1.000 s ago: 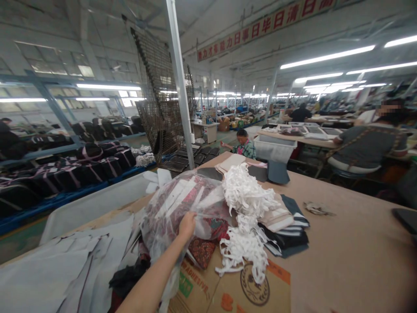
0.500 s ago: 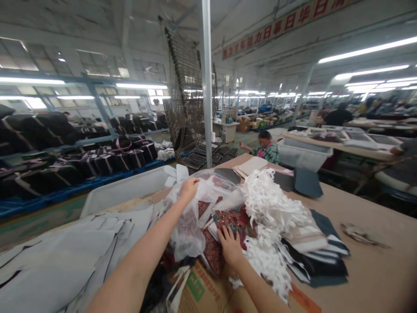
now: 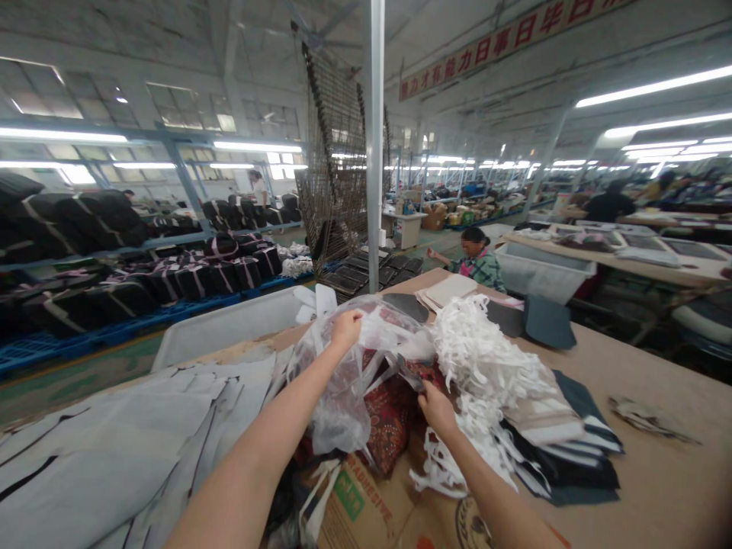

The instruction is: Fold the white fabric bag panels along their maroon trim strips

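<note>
My left hand [image 3: 346, 329] is closed on the upper part of a clear plastic bag [image 3: 340, 415] and holds it up. Red-brown patterned fabric [image 3: 386, 438] shows below and beside the bag, partly covered by the film. With fingers pinched, my right hand [image 3: 438, 410] grips the edge of a patterned fabric piece at the bag's right side; its fingertips are partly hidden. Immediately right of that hand lies a heap of white strips [image 3: 486, 343]. Beneath the fabric is a brown cardboard box [image 3: 366, 507] with printed lettering.
Pale sheets [image 3: 108, 435] spread over the left side. Dark panels [image 3: 577, 465] and a small crumpled bundle [image 3: 652, 419] lie on the brown tabletop [image 3: 652, 488]. A metal post [image 3: 374, 152] rises behind the table. Beyond it a person [image 3: 477, 263] sits near a white bin [image 3: 546, 271].
My right hand has gone from lying spread on the patterned fabric to pinching an edge, slightly up and right. My left hand still grips the bag. The view has shifted slightly.
</note>
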A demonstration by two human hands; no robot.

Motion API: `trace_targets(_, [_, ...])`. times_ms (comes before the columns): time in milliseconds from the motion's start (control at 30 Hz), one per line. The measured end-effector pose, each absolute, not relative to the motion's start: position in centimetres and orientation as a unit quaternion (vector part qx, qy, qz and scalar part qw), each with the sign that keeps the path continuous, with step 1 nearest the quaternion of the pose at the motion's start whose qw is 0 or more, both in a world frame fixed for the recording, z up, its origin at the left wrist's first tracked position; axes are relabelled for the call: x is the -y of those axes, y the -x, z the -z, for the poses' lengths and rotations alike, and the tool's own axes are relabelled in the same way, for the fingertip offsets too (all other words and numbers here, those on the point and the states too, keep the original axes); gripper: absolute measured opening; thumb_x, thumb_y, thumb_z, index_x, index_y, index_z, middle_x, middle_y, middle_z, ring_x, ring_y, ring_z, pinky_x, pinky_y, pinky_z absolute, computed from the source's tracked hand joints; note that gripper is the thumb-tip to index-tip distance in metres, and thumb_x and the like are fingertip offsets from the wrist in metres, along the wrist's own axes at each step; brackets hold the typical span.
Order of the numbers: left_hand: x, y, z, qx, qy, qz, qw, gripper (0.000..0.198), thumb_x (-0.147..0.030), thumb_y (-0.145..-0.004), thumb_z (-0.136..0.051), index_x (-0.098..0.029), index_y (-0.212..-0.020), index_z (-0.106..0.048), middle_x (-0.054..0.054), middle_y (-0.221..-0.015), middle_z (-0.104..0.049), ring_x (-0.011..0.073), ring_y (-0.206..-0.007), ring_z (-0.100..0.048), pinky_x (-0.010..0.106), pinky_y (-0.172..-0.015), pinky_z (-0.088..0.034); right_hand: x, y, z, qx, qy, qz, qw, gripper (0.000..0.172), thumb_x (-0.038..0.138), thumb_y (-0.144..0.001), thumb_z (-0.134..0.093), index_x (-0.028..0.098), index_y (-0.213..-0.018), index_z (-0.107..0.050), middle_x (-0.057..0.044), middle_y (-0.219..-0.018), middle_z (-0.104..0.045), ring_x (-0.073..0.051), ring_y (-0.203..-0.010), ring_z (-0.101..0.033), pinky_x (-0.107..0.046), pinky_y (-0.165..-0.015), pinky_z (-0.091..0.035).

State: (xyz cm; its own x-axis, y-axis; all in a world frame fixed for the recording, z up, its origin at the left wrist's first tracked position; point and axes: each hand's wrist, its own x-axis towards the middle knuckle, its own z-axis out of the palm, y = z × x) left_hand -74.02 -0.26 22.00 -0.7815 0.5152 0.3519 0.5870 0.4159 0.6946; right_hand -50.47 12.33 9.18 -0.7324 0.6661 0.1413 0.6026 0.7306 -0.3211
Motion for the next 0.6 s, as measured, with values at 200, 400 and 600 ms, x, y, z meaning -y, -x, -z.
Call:
trace_targets(200, [0.0, 73.6, -22.1, 0.840, 0.301, 0.450, 0.041, 0.029, -0.012, -0.075, -0.047, -0.015, -0.095, -0.067, 0.007, -0.100, -0.068, 0.0177, -0.095, -0.060, 0.027, -0.085, -0.044, -12.3, 49.2, -12.8, 0.895, 0.316, -0.214, 0.230, 0.039, 0.024, -0.080, -0.036, 0.017, -0.114, -0.054, -0.007, -0.099, -0.065, -0.020, -0.090, -0.060, -0.028, -0.078, -0.043])
trace_targets(400, [0.1, 73.6, -22.6, 0.833, 0.304, 0.461, 0.039, 0.029, -0.014, -0.078, -0.045, -0.011, -0.097, -0.066, 0.010, -0.101, -0.067, 0.0188, -0.094, -0.060, 0.027, -0.085, -0.043, -11.1, 49.3, -19.4, 0.887, 0.300, -0.206, 0.285, 0.036, 0.026, -0.078, -0.036, 0.017, -0.104, -0.059, -0.006, -0.090, -0.065, -0.021, -0.083, -0.059, -0.028, -0.072, -0.041])
trace_targets(600, [0.3, 73.7, -22.8, 0.831, 0.297, 0.469, 0.044, 0.029, -0.013, -0.078, -0.044, -0.011, -0.096, -0.067, 0.010, -0.100, -0.068, 0.0189, -0.093, -0.060, 0.027, -0.085, -0.043, -9.2, 47.8, -27.9, 0.882, 0.265, -0.223, 0.320, 0.024, 0.030, -0.073, -0.041, 0.017, -0.079, -0.061, 0.000, -0.066, -0.060, -0.017, -0.067, -0.055, -0.025, -0.060, -0.039])
